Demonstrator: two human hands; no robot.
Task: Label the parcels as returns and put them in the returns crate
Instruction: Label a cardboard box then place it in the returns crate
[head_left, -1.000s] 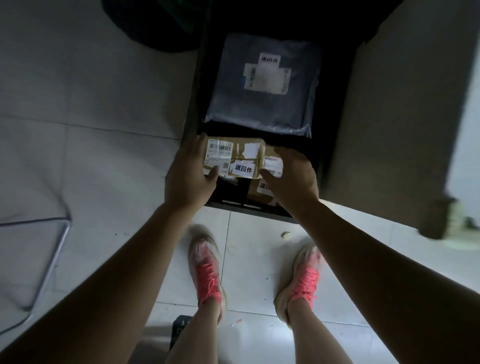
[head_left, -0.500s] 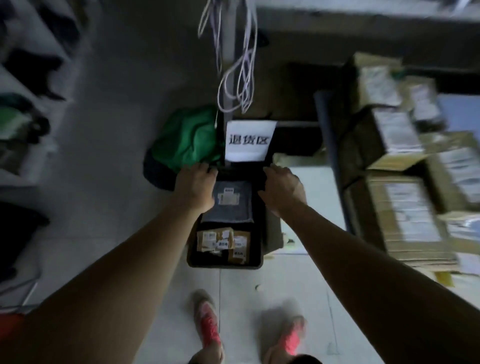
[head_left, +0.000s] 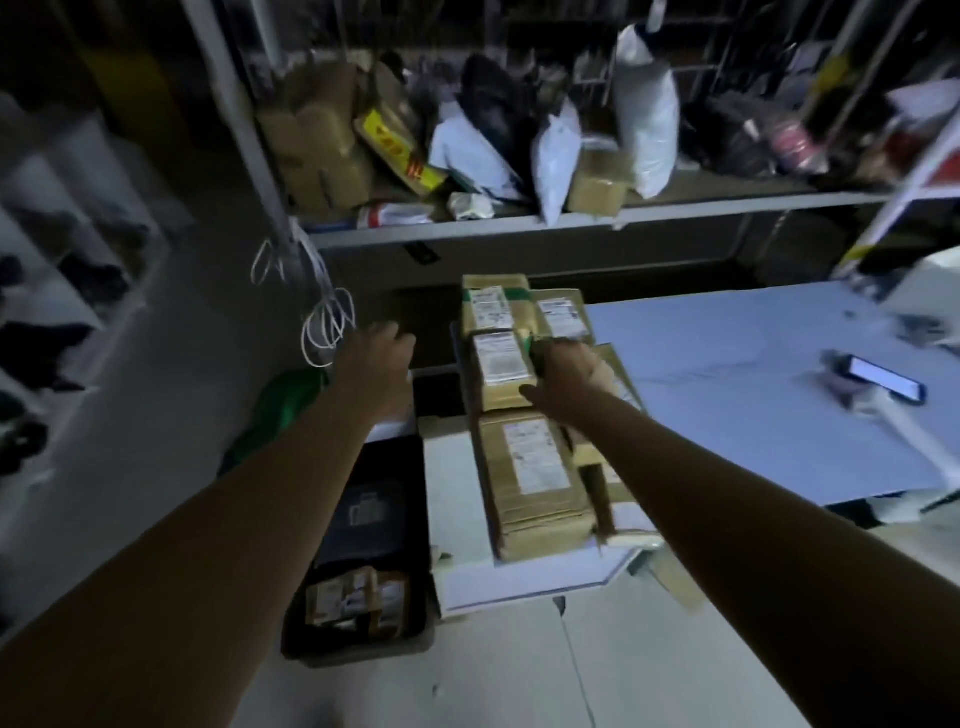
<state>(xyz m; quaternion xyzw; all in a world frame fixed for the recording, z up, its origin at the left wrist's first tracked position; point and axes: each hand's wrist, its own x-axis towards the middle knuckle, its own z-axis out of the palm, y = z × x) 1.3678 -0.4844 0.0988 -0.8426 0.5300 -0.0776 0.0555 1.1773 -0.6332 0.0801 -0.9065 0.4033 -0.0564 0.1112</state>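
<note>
The black returns crate (head_left: 358, 642) stands on the floor at lower left, holding a grey poly parcel (head_left: 369, 514) and small brown labelled parcels (head_left: 353, 597). Several brown parcels are stacked on the table's left end; the nearest one (head_left: 535, 478) lies flat, and two more (head_left: 493, 306) sit at the back. My right hand (head_left: 569, 369) grips the middle parcel (head_left: 498, 364), thumb at its near edge and fingers over its far right side. Above the crate's far end, my left hand (head_left: 376, 358) hovers with relaxed fingers and holds nothing.
A blue-topped table (head_left: 727, 374) stretches right, with a lit phone (head_left: 883, 382) on it. A white box (head_left: 457, 519) stands between crate and stack. A shelf (head_left: 571, 221) of bags and cartons runs behind. White cables (head_left: 327, 322) hang at left over a green bag (head_left: 291, 400).
Both hands left the small brown parcel in the crate and rose. My view lifted to the table; my right hand took hold of a parcel on the stack.
</note>
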